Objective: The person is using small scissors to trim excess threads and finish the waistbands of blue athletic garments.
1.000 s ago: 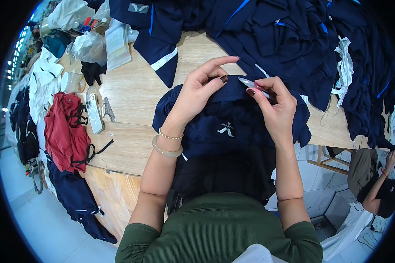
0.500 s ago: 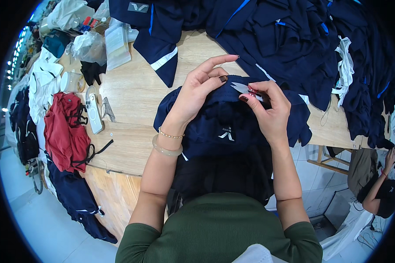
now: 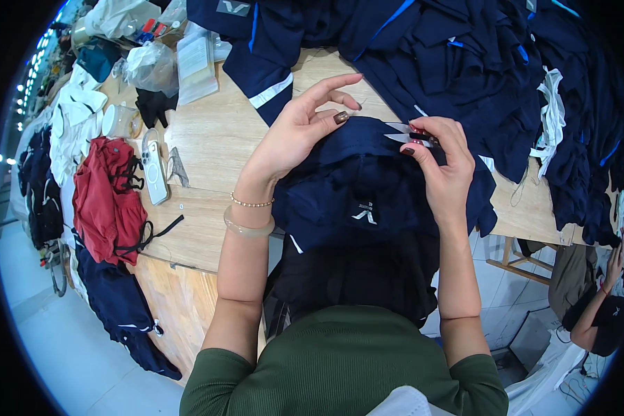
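A navy garment [image 3: 326, 184] with a small pale logo lies over the table edge in front of me, its stitched band toward my fingers. At the band's left end, my left hand [image 3: 304, 132] has its thumb against the edge, index finger stretched away; the cloth seems pinched there, partly hidden by the fingers. My right hand [image 3: 445, 152] is closed around small thread snips [image 3: 399, 137]. Their pointed blades stand apart and aim left, over the band's right part.
Navy garments [image 3: 457, 76] are heaped across the far side and right. On the left lie a red garment [image 3: 107, 201], a phone [image 3: 154, 173], clear plastic bags [image 3: 149, 69] and white cloth [image 3: 73, 121]. Another person's arm [image 3: 607, 291] shows at the right rim.
My right hand and the snips have moved slightly right. My left hand has shifted left, and the garment's band now looks flatter between them. The whole view has shifted a little.
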The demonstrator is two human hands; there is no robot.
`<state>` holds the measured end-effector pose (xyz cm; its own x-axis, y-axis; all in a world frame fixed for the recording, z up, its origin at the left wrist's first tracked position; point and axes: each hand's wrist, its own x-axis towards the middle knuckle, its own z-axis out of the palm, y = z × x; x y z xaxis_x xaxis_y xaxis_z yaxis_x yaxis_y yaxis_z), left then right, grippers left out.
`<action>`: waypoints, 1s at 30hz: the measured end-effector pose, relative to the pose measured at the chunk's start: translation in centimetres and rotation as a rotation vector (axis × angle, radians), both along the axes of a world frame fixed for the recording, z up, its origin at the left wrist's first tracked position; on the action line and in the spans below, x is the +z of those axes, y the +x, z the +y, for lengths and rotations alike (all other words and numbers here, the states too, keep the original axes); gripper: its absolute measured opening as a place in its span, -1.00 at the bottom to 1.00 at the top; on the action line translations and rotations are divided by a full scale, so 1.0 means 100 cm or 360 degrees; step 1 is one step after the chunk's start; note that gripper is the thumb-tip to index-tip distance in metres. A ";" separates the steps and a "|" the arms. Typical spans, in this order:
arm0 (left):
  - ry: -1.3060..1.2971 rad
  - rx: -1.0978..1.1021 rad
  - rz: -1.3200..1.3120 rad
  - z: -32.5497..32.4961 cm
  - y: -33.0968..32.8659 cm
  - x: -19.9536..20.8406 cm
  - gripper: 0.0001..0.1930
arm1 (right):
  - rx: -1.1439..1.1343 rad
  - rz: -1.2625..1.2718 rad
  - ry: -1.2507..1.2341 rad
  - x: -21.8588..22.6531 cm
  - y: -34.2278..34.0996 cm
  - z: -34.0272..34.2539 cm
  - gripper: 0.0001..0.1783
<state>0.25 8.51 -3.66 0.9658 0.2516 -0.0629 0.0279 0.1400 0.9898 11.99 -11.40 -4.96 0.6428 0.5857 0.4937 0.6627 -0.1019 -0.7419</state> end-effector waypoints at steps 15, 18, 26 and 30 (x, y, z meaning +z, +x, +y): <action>0.0146 -0.0090 0.0005 0.000 -0.001 0.015 -0.41 | 0.0167 -0.0062 -0.0057 0.014 -0.002 0.011 -0.76; 0.0136 -0.0030 0.0015 -0.001 -0.001 0.012 -0.40 | 0.0206 -0.0159 -0.0104 0.017 -0.004 0.012 -0.75; 0.0190 0.0007 0.0113 0.003 0.000 0.008 -0.46 | 0.0269 -0.0080 -0.0093 0.005 -0.008 0.014 -0.72; 0.0206 -0.0014 0.0108 0.004 0.000 0.007 -0.48 | 0.0304 -0.0059 -0.0059 0.004 -0.012 0.018 -0.72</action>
<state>0.27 8.86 -2.98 0.9627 0.2532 -0.0957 0.0961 0.0108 0.9953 10.83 -9.56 -4.59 0.4999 0.7137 0.4907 0.6994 0.0016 -0.7148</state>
